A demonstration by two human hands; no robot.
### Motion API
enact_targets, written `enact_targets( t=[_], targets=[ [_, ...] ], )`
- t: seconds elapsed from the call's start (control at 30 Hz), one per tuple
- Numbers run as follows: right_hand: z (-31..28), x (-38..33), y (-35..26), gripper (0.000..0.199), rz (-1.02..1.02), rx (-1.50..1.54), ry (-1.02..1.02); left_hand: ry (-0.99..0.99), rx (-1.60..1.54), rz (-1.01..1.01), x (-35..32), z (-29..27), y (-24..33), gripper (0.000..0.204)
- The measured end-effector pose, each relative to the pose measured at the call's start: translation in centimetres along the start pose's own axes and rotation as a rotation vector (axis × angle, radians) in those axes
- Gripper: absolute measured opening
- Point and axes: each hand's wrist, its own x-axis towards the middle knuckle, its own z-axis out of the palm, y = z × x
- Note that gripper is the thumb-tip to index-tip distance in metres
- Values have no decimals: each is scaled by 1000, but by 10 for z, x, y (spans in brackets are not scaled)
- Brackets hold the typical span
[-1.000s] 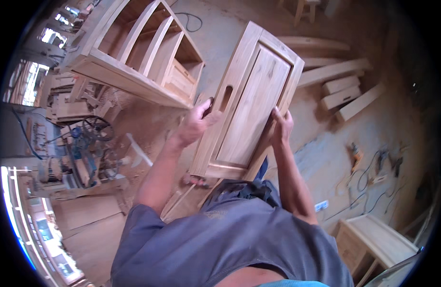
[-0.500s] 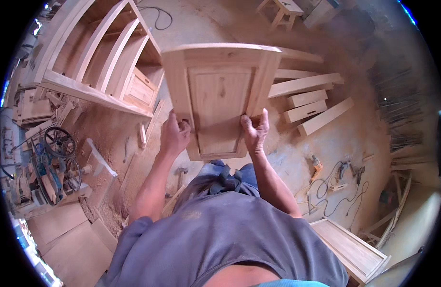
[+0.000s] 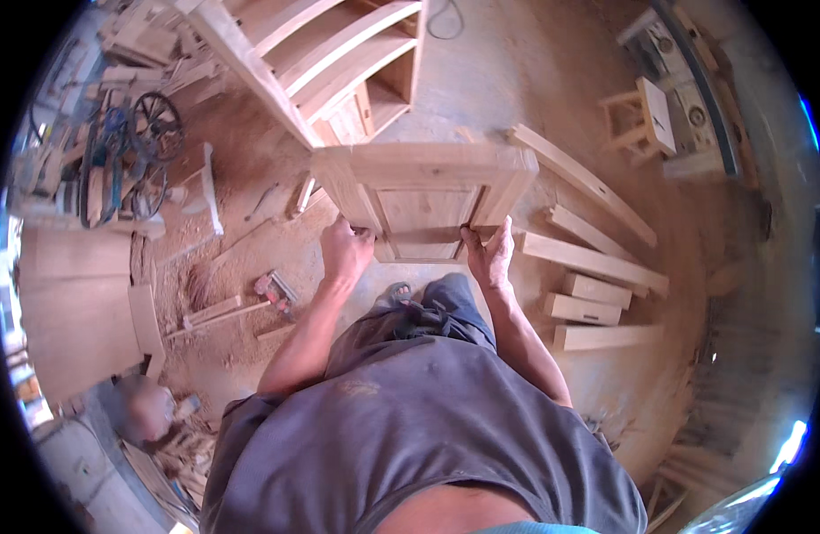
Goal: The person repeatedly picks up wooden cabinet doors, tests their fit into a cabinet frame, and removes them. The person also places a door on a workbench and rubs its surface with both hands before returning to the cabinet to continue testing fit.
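A pale wooden panel door (image 3: 428,212) with a raised frame is held up in front of me, its top edge tipped away. My left hand (image 3: 346,254) grips its left side, thumb on the front face. Its right side is in my right hand (image 3: 490,254), thumb likewise on the front and fingers round the edge. Just beyond the door stands an unfinished wooden cabinet frame (image 3: 348,53) with curved rails and a small panel (image 3: 348,123) low in it.
Several sawn timber pieces (image 3: 597,258) lie on the floor at right. A small wooden stool (image 3: 646,125) stands far right. At left are a machine with black wheels (image 3: 156,125), a cardboard sheet (image 3: 76,307) and scrap wood (image 3: 152,44). A red tool (image 3: 275,292) lies near my left forearm.
My body has turned to the right, so the cabinet now sits nearer the middle of the view. The door has tilted further, its top leaning away; both hands keep their grip.
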Motion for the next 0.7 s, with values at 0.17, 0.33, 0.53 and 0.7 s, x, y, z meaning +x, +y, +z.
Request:
enact_targets(
  t=[0.17, 0.33, 0.53, 0.7],
  targets=[
    [33, 44, 19, 51, 2, 44, -151, 209, -6, -115, 4, 10, -17, 17],
    [71, 91, 51, 48, -82, -69, -298, 316, 32, -173, 33, 35, -46, 15],
    [114, 149, 80, 40, 30, 164, -240, 415, 180, 42, 100, 100, -105, 23],
    [133, 196, 110, 41, 20, 30, -221, 294, -305, -161, 143, 161, -139, 31]
  ],
)
